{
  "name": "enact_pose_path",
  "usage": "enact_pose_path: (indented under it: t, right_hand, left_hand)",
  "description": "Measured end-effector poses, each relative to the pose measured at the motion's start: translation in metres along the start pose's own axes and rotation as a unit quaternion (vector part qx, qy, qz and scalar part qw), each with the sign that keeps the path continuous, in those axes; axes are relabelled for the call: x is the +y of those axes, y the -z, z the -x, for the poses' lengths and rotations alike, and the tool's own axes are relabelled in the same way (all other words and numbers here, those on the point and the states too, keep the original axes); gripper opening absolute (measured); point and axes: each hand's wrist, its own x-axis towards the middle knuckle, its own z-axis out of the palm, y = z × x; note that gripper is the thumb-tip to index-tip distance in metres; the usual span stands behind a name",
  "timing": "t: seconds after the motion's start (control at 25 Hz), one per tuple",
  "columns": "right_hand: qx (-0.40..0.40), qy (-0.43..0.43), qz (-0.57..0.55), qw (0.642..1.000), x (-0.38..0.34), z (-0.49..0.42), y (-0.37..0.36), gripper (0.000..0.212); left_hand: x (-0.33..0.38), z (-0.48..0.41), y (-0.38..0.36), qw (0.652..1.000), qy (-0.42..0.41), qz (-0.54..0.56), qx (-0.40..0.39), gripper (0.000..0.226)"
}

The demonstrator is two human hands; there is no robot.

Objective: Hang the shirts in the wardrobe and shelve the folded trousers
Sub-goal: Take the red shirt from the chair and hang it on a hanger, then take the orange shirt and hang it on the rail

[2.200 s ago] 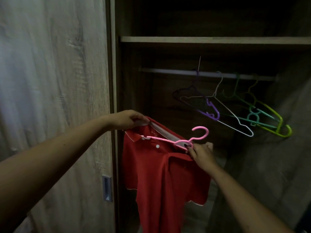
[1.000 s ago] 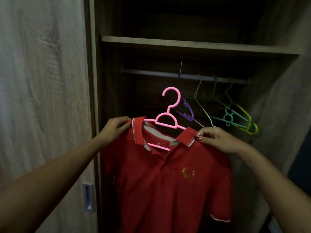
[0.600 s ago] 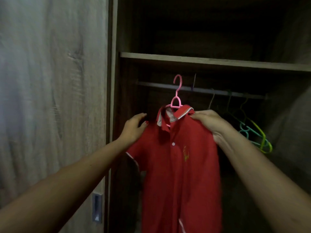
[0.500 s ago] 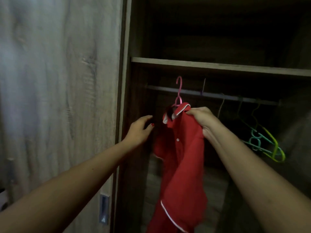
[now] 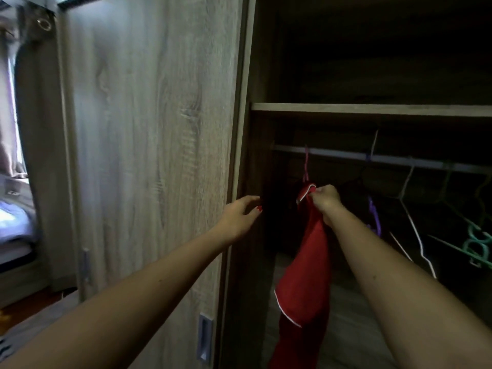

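Observation:
A red polo shirt [image 5: 306, 275] hangs edge-on from a pink hanger [image 5: 306, 166] whose hook sits at the wardrobe rail [image 5: 332, 154], near its left end. My right hand [image 5: 326, 198] grips the shirt at its collar. My left hand [image 5: 241, 217] hovers free by the wardrobe's door edge, fingers relaxed and holding nothing. No folded trousers are in view.
A sliding wooden door [image 5: 149, 155] with a recessed handle [image 5: 204, 336] fills the left. Several bare hangers, purple [image 5: 374, 217], white wire [image 5: 418, 230] and green [image 5: 476, 246], hang further right on the rail. A shelf [image 5: 372, 109] runs above. A bed [image 5: 13, 227] shows far left.
The shirt on its hanger went up and into the wardrobe, turning edge-on at the rail. My left hand let go of the shoulder and drew back; my right hand kept the collar.

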Motion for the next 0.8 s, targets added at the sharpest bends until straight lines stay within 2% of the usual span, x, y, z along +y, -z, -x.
enact_pose_path:
  t: [0.2, 0.28, 0.36, 0.44, 0.52, 0.64, 0.8]
  right_hand:
    - [-0.004, 0.074, 0.074, 0.995, 0.004, 0.031, -0.002, 0.018]
    - [0.009, 0.16, 0.082, 0.984, 0.003, 0.05, -0.006, 0.022]
    - [-0.009, 0.257, 0.04, 0.965, 0.0, 0.077, -0.017, 0.021]
    - [-0.059, 0.304, 0.0, 0.951, -0.004, 0.107, -0.037, 0.018]
    - [-0.107, 0.314, -0.042, 0.942, -0.011, 0.137, -0.063, 0.014]
    - [-0.174, 0.316, -0.075, 0.93, -0.022, 0.176, -0.116, 0.013]
    - [-0.32, 0.29, -0.095, 0.897, -0.036, 0.24, -0.221, 0.017]
  left_hand:
    - [-0.011, 0.011, 0.002, 1.0, 0.001, 0.015, -0.008, 0.039]
    - [-0.014, 0.016, 0.005, 1.0, -0.002, 0.031, 0.0, 0.038]
    - [-0.02, 0.023, 0.011, 0.998, 0.016, 0.058, 0.018, 0.034]
    - [-0.028, 0.034, 0.023, 0.991, 0.048, 0.117, 0.048, 0.028]
    - [-0.039, 0.049, 0.042, 0.981, 0.066, 0.161, 0.086, 0.024]
    - [-0.073, 0.08, 0.093, 0.974, 0.104, 0.15, 0.138, 0.022]
    - [-0.158, 0.149, 0.192, 0.954, 0.182, 0.084, 0.223, 0.018]
